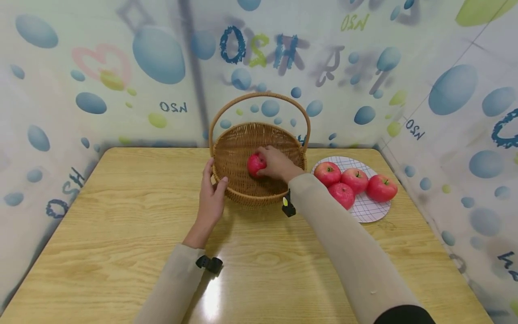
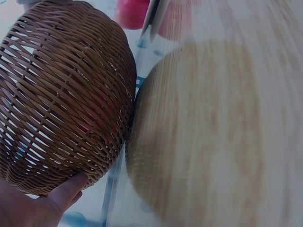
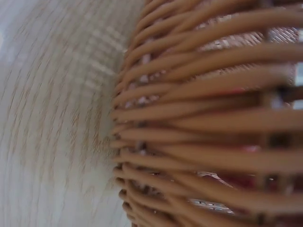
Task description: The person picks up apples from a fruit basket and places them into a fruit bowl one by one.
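A brown wicker basket (image 1: pixel 259 191) with a tall arched handle stands at the back middle of the table, and its woven side (image 2: pixel 66 85) fills much of the left wrist view. My left hand (image 1: pixel 211 200) holds the basket at its left rim, thumb toward the front and fingers along the side. In the left wrist view the thumb (image 2: pixel 68 189) lies against the weave. Reaching over the front rim, my right hand (image 1: pixel 277 164) grips a red apple (image 1: pixel 256 164) inside the basket. The right wrist view shows only the basket's weave (image 3: pixel 213 113) close up, with that hand hidden.
Right of the basket lies a white oval plate (image 1: pixel 374 211) with a grid pattern, bearing several red apples (image 1: pixel 355 181). My right forearm passes just in front of it. Behind the wooden table (image 1: pixel 141 202) hangs a printed cloth backdrop (image 1: pixel 158 54), which also runs along both sides.
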Available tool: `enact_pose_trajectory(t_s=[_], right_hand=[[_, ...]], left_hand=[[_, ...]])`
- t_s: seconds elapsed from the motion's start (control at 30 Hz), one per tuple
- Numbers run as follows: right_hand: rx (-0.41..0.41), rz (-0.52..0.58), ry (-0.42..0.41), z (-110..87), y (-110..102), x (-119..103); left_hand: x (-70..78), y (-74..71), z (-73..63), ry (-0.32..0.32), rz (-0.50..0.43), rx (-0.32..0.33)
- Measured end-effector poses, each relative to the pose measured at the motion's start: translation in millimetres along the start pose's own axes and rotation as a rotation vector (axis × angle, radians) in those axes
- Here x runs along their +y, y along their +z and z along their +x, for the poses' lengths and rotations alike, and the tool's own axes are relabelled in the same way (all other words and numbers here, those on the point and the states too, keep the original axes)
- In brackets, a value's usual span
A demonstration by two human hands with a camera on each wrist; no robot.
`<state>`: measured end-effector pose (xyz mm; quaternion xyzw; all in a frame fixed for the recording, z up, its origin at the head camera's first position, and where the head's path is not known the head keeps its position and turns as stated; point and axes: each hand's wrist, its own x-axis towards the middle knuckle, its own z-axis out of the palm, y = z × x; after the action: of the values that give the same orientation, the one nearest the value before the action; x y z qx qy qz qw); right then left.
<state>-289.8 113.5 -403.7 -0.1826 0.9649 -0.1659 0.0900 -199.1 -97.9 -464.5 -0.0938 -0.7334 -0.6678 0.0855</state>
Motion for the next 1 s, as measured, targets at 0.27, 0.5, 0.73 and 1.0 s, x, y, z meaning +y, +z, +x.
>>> enact_pose_trajectory(t_s=[0.27, 0.5, 0.73, 1.0], right_hand=[[-0.014, -0.062, -0.004, 0.8, 2, 1], [0.003, -0.021, -0.014, -1.5, 3, 4], [0.023, -0.021, -0.024, -6.7, 1, 4], [0.094, -0.014, -0.069, -13.9, -2, 3]], left_hand=[[-0.5, 0.3, 0.4, -0.027, -0.022, -0.014], [-0.7, 1.3, -0.2, -0.026, -0.017, -0.011], [-1.5, 1.7, 0.1, -0.035, -0.014, -0.011], [0.6, 2.5, -0.8, -0.035, -0.003, -0.012]])
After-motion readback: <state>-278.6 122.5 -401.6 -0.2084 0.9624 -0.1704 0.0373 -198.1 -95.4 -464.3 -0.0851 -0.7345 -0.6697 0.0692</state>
